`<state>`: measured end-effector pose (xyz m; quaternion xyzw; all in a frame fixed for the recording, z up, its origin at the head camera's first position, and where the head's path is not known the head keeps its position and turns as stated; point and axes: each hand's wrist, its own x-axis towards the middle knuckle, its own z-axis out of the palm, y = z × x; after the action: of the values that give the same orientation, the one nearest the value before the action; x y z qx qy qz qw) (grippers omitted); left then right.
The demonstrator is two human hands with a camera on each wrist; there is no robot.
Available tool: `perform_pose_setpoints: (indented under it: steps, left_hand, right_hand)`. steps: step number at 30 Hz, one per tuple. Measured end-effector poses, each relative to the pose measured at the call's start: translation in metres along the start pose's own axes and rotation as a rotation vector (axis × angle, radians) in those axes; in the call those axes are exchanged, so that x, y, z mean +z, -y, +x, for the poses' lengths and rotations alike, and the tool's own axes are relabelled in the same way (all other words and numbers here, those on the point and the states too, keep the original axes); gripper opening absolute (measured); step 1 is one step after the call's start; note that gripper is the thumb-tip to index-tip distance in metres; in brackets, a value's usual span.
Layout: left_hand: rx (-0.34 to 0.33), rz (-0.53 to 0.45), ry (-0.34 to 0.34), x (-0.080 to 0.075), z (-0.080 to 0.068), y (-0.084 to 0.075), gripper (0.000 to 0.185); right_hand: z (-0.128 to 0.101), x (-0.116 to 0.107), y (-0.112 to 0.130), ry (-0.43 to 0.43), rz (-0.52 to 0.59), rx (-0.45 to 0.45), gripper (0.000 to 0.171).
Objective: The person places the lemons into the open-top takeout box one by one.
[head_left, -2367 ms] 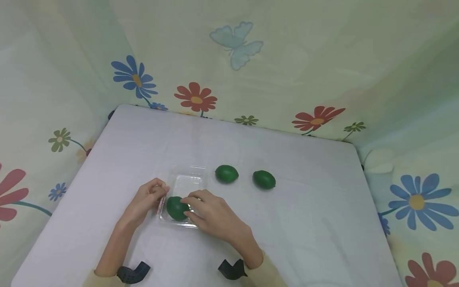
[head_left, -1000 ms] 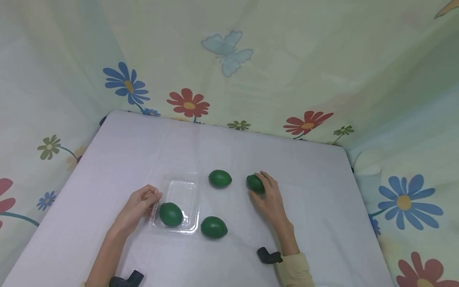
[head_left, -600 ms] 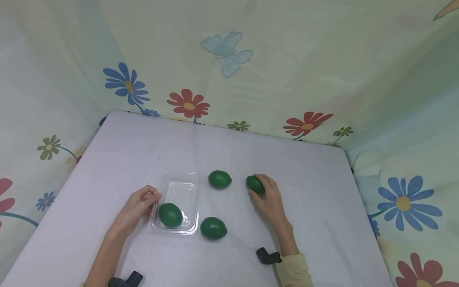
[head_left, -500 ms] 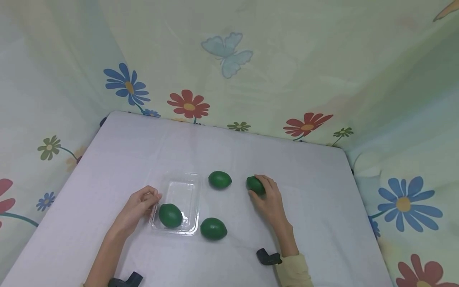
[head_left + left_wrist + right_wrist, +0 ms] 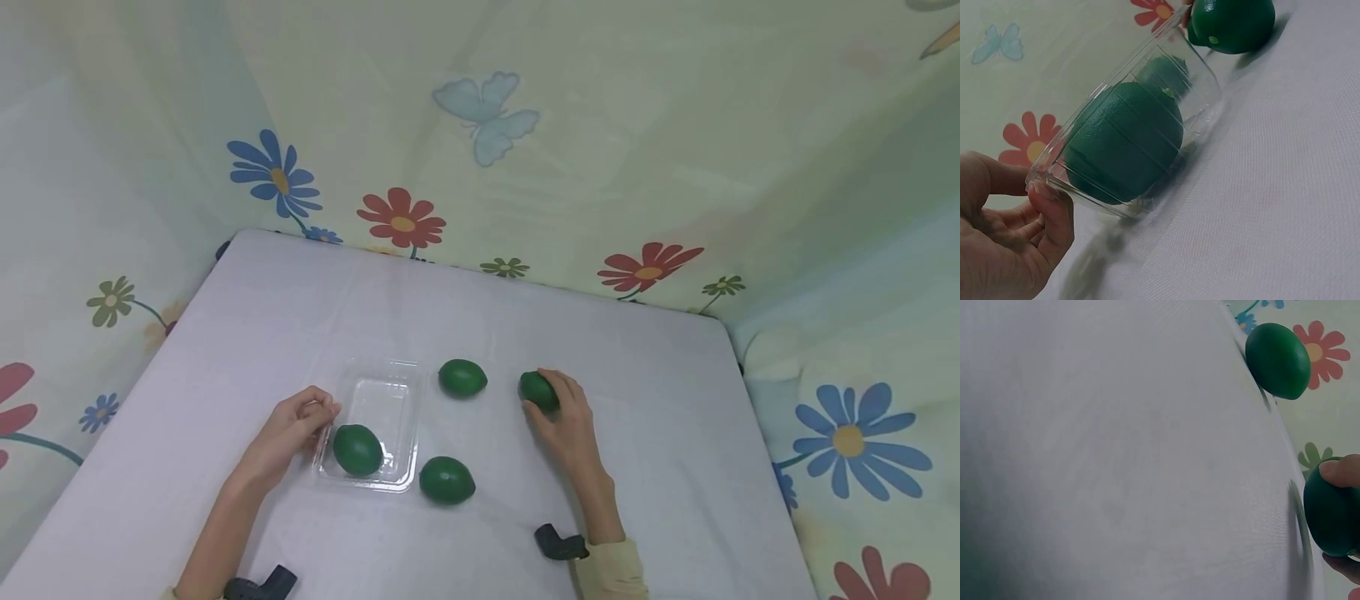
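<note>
table (image 5: 300, 300): pale lilac cloth | backdrop (image 5: 675, 125): flower-and-butterfly fabric

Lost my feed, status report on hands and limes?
Left hand pinches clear tray edge. Right hand grips far-right lime. One lime in tray. Nothing blocking.

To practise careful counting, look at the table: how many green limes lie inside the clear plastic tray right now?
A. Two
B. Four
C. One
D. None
C. Only one lime sits in the clear tray, whose edge the left hand holds; two limes lie loose on the table, and the right hand grips a fourth outside the tray.
</note>
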<state>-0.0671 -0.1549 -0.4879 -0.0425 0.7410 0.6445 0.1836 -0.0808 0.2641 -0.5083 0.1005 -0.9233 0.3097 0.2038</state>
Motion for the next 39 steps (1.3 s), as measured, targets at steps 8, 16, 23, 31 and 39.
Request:
perform_pose_setpoints:
  steps: [8, 16, 23, 31, 39]
  left_hand:
    - [-0.01, 0.011, -0.008, 0.0, 0.0, -0.001, 0.029]
    - [-0.02, 0.012, -0.011, 0.0, -0.001, 0.001, 0.029]
    - [-0.032, 0.016, -0.022, 0.001, -0.001, 0.001, 0.028]
    - [-0.032, 0.018, -0.025, 0.002, -0.001, 0.001, 0.028]
    - [-0.035, 0.034, -0.042, 0.004, 0.0, 0.0, 0.027]
  right_hand:
    - [0.0, -0.003, 0.006, -0.007, -0.017, 0.009, 0.06]
    - [0.002, -0.006, 0.016, -0.03, 0.007, -0.027, 0.061]
    - [0.007, -0.008, 0.03, -0.041, 0.021, -0.085, 0.063]
    - [0.014, -0.009, 0.051, -0.035, 0.053, -0.17, 0.063]
    - [0.022, -0.006, 0.073, -0.014, 0.069, -0.238, 0.063]
